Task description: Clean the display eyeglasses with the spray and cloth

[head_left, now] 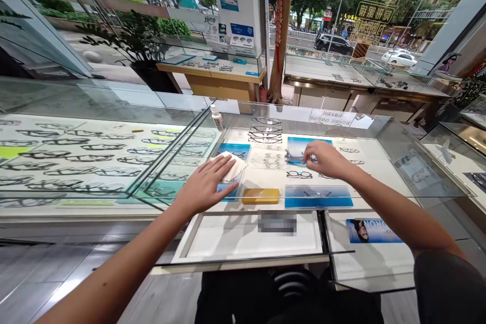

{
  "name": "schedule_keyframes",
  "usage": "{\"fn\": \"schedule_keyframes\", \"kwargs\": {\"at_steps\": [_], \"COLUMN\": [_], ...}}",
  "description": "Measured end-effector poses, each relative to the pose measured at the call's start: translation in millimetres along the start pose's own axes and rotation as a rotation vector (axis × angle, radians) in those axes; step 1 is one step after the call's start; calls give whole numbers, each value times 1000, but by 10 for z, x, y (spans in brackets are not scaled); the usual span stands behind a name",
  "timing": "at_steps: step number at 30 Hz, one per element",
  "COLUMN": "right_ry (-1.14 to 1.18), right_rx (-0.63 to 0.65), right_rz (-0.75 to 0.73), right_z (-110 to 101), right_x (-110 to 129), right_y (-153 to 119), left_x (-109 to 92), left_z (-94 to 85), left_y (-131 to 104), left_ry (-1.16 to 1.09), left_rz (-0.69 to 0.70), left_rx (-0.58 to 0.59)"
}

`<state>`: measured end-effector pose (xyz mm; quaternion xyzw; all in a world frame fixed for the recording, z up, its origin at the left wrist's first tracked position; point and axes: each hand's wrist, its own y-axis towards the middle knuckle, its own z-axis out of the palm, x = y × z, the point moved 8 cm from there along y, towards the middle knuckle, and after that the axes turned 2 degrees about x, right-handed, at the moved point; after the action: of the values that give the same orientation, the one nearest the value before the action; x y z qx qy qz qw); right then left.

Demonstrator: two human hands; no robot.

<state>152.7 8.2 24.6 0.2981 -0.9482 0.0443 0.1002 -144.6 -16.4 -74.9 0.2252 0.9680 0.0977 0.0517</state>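
Observation:
My left hand [208,179] lies on the glass counter top with its fingers stretched out over a pale wiping cloth [236,171], which shows past the fingertips. Over the same glass, to the right, is my right hand [322,158], its fingers curled in together. Whatever those fingers hold, if anything, I cannot make out. A small white spray bottle [217,118] stands upright at the left rear of this counter. Beneath the glass are several rows of eyeglasses [266,134], a yellow glasses case [260,196] and blue display cards [319,196].
A drawer [246,248] with a white inside sticks out toward me below the counter, its contents partly blurred. Another display case [76,162] full of eyeglasses adjoins on the left. Raised glass edges run between them. Behind stand a wooden post [280,35] and a potted plant [140,43].

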Motion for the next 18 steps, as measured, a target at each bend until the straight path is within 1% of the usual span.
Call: {"fn": "schedule_keyframes", "kwargs": {"at_steps": [2,4,6,8,10,12,15,18], "right_ry": [108,180,200,184,151,99,13,-74], "right_rx": [98,199,270,322,335,315,300,305], "right_rz": [-68,-99,-87,-46,-4,24,45,13], "right_z": [100,255,437,642,830,992,1254,1550], "right_x": [234,407,485,468,384,270,100,-17], "right_y": [-382,-746,-1035,-1220,-1295,-1281,-1180,-1022], "left_x": [10,17,22,29,36,44,47,43], "left_z": [-1,-13,-28,-40,-49,-57,-56,-41], "left_y": [-10,-22,-34,-43,-52,-60,-72,-84], "left_ry": [-5,-10,-16,-19,-21,-21,-20,-15], "left_rz": [-8,-11,-10,-9,-12,-16,-15,-5], "left_rx": [8,7,8,18,28,32,29,20]}}
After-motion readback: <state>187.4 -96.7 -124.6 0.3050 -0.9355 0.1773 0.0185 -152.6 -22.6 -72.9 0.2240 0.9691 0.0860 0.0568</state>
